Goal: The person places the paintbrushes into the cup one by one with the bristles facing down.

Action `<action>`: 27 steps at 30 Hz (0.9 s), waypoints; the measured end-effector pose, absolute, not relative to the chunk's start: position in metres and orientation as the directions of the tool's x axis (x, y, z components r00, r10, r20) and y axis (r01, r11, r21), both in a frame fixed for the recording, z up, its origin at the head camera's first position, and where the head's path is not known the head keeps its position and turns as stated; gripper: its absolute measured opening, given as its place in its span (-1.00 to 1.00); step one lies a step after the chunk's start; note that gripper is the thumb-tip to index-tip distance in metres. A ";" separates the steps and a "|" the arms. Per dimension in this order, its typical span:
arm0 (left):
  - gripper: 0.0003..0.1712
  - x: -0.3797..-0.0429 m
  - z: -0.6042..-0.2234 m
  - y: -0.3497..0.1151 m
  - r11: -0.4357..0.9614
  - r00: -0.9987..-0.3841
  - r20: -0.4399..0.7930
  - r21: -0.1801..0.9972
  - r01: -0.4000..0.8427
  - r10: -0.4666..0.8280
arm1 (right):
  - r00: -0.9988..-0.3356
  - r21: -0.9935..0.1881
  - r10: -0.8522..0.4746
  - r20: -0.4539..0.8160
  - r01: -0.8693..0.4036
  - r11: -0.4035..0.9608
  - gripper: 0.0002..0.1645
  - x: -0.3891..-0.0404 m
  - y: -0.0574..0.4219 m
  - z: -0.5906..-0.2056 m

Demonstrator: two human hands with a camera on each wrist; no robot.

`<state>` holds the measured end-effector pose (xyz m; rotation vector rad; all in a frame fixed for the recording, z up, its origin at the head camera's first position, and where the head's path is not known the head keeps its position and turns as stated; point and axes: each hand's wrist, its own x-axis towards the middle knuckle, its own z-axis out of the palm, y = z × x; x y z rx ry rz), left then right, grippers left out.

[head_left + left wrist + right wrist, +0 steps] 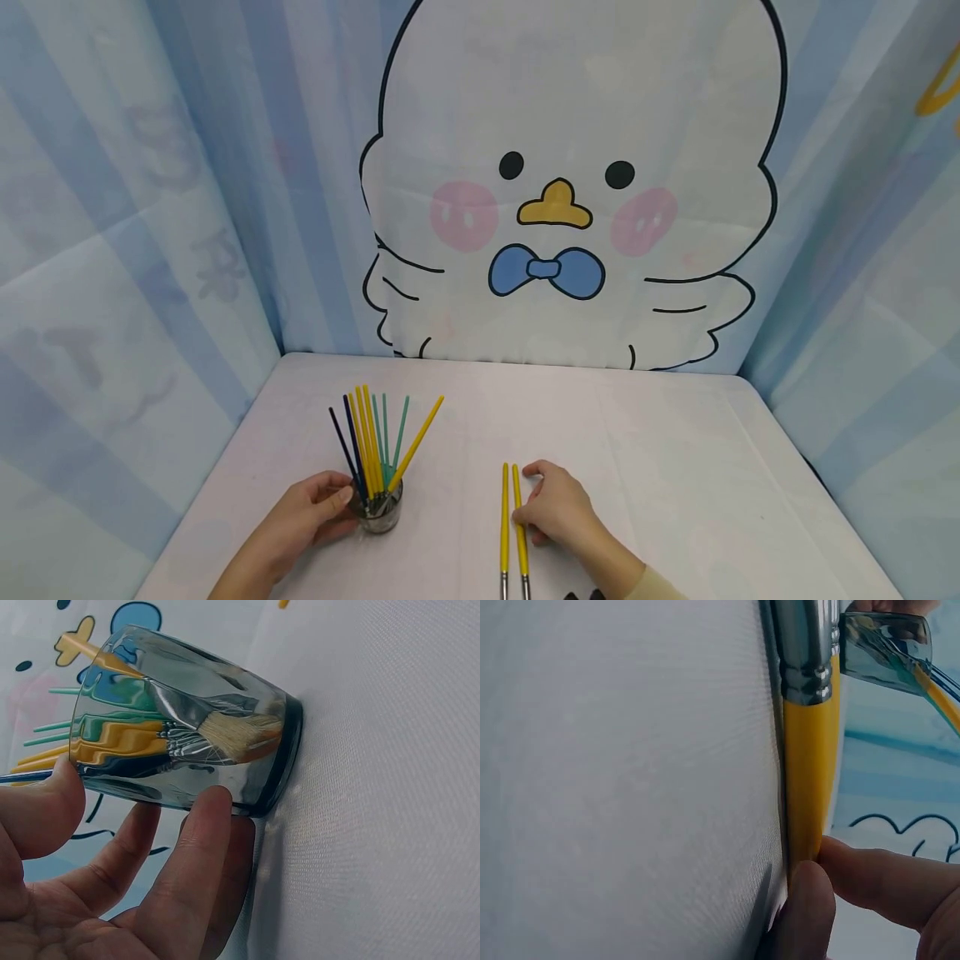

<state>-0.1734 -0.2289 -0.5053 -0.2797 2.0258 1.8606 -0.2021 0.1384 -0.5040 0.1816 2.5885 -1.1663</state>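
A clear glass [381, 522] stands upright on the left of the table with several paintbrushes [362, 433] in it, bristles down. Their handles are yellow, dark blue and green. My left hand [307, 510] holds the glass from its left side, thumb at the rim and fingertips against the lower wall in the left wrist view. Two yellow paintbrushes lie side by side on the table, handles pointing away from me. My right hand [558, 504] pinches the handle of the right-hand paintbrush [522, 550] between thumb and forefinger. The left-hand paintbrush [505, 521] lies just beside it.
A pale cloth covers the table [675, 450]. Small dark tips [596, 594] show at the bottom edge, beside the right forearm. Behind the table hangs a curtain [570, 325] printed with a cartoon bird, and striped blue curtains [97, 250] flank the sides.
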 end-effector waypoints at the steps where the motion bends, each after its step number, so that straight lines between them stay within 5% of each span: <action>1: -0.57 -0.173 -0.505 -0.229 0.106 -0.910 -0.401 0.915 -0.390 0.108 | -0.950 -0.705 -0.005 -0.313 0.229 0.671 -0.15 -0.202 0.138 -0.505; 27: -0.55 -0.173 -0.506 -0.230 0.103 -0.913 -0.392 0.918 -0.382 0.110 | -0.940 -0.714 -0.003 -0.341 0.257 0.651 -0.23 -0.205 0.138 -0.504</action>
